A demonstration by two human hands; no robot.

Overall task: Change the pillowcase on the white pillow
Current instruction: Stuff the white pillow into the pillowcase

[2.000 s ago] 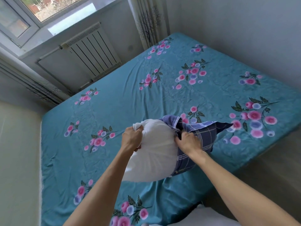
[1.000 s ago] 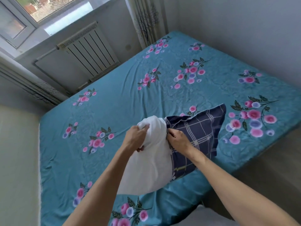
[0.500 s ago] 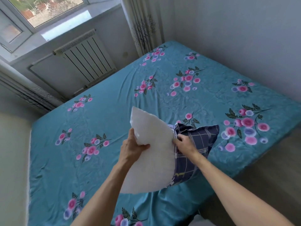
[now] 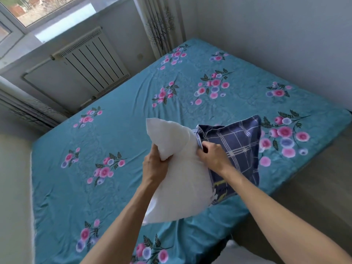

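Above the bed (image 4: 123, 130), the left hand (image 4: 155, 164) grips the white pillow (image 4: 182, 183) near its upper corner. The right hand (image 4: 212, 155) pinches the pillowcase (image 4: 238, 147) opening, just right of the pillow.

Bed (image 4: 133, 134) under teal floral sheet; navy plaid pillowcase (image 4: 240, 147) touching sheet near right edge.

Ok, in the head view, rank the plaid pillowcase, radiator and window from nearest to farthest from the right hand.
1. Plaid pillowcase: gripped at its opening by the right hand.
2. Radiator: on the wall beyond the bed, up and left.
3. Window: above the radiator, top left corner.
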